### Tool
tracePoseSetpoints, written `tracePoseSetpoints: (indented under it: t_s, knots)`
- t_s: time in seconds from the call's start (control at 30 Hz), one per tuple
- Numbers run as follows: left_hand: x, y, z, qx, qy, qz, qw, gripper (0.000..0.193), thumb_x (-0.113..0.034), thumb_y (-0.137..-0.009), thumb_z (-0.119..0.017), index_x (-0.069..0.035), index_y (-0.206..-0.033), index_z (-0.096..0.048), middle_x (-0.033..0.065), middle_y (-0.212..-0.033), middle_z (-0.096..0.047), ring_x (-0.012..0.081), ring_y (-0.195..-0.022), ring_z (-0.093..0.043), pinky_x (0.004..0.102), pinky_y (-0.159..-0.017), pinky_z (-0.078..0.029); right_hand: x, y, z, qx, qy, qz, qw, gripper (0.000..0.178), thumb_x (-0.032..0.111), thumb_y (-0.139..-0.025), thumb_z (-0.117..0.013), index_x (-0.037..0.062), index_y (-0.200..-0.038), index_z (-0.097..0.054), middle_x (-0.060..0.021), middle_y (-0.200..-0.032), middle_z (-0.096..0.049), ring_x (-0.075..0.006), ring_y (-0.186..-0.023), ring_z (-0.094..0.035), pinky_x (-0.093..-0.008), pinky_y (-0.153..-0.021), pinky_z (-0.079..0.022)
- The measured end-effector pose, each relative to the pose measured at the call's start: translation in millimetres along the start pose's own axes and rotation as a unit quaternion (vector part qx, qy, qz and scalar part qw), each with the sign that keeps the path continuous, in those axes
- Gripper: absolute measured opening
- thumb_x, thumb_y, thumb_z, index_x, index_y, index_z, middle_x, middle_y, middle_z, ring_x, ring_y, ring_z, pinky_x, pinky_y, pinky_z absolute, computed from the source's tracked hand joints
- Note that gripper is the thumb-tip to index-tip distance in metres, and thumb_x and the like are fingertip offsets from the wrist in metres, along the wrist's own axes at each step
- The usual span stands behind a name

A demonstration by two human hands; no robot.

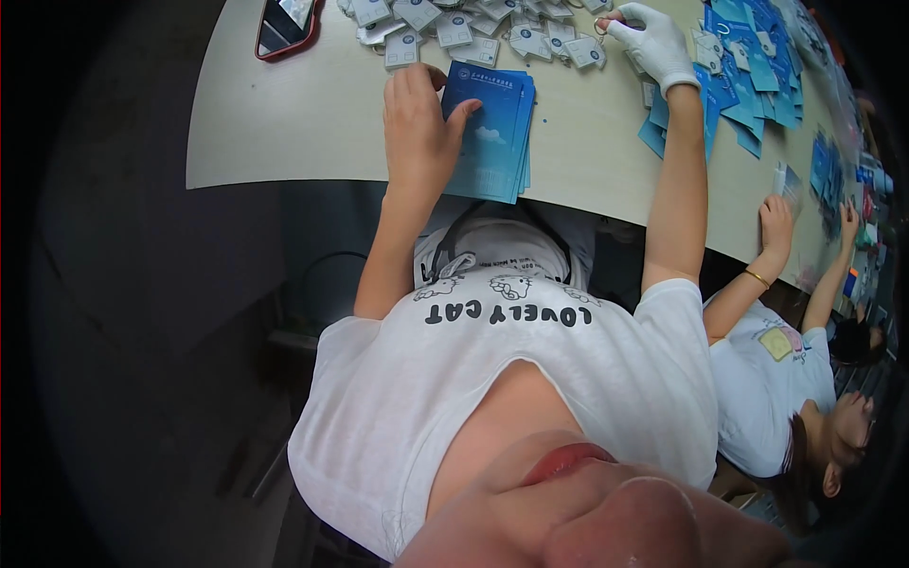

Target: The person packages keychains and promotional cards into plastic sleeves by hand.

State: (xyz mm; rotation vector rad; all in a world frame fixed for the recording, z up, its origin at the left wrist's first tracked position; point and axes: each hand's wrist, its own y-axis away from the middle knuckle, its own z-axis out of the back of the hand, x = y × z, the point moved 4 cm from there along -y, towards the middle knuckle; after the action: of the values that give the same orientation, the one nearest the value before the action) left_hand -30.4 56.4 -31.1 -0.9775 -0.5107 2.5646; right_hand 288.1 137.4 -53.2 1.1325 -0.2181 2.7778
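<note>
While the left hand (417, 123) grasps the blue card stack (492, 133) and the gloved right hand (653, 45) pinches a keyring (600, 26), the fanned stack may slide toward the near table (284, 123) edge.

A stack of blue rectangular cards (492, 133) lies at the near edge of the pale table, each with a round white emblem at its far corner and a small white cloud printed mid-face. Beyond it, a heap of small white tags (473, 28) with blue round marks spreads along the far side. Far left lies a phone (284, 26) in a red case, its screen dark. To the right, more blue cards (748, 66) lie scattered, some carrying white tags.
</note>
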Motion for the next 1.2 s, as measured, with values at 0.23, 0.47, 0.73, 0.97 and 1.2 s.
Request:
tracePoseSetpoints:
  t_s: [0.23,0.47,0.73,0.97,1.2]
  knots:
    - [11,-7,22,0.008,0.227,0.180,0.957,0.018,-0.014,-0.079,-0.075,0.001,-0.086,-0.066,0.0070,-0.075,-0.066,0.0077,-0.053,-0.049,0.0238,-0.049,-0.041,74,53,49,0.061,-0.224,0.067,0.970,0.014,0.015,-0.084,-0.069,0.0058,-0.095,-0.065,-0.0063,-0.098,-0.066,-0.0141,-0.088,-0.063,-0.0254,-0.079,-0.047]
    - [-8,-10,23,-0.126,0.068,0.012,0.990,0.011,-0.010,-0.084,-0.069,-0.001,-0.090,-0.069,0.0081,-0.083,-0.066,0.0079,-0.065,-0.056,0.0209,-0.057,-0.043,86,103,53,0.057,-0.312,0.003,0.948,0.010,0.008,-0.084,-0.069,0.0037,-0.090,-0.063,-0.0046,-0.092,-0.066,-0.0112,-0.085,-0.062,-0.0229,-0.076,-0.048]
    - [-63,-3,8,-0.038,0.546,0.156,0.822,0.015,-0.003,-0.085,-0.068,0.004,-0.098,-0.065,0.0018,-0.087,-0.065,0.0063,-0.080,-0.057,0.0202,-0.072,-0.046,148,127,0,-0.007,-0.254,0.029,0.967,0.013,0.006,-0.079,-0.073,0.0030,-0.085,-0.062,-0.0003,-0.078,-0.065,-0.0060,-0.072,-0.060,-0.0191,-0.067,-0.047]
    - [-58,9,-6,-0.061,0.592,0.119,0.795,0.018,-0.001,-0.086,-0.066,0.002,-0.103,-0.064,0.0021,-0.092,-0.066,0.0059,-0.083,-0.057,0.0205,-0.075,-0.046,141,143,-2,-0.038,-0.297,0.106,0.948,0.018,0.011,-0.077,-0.076,0.0055,-0.092,-0.067,-0.0003,-0.070,-0.067,-0.0064,-0.065,-0.063,-0.0205,-0.065,-0.050]
    - [-69,18,-11,-0.114,0.628,0.090,0.764,0.020,-0.004,-0.088,-0.065,0.001,-0.108,-0.063,0.0015,-0.096,-0.065,0.0054,-0.085,-0.056,0.0193,-0.076,-0.044,146,155,-8,-0.212,-0.077,0.279,0.934,0.027,0.008,-0.079,-0.074,0.0033,-0.104,-0.065,-0.0055,-0.100,-0.065,-0.0101,-0.089,-0.060,-0.0228,-0.083,-0.046]
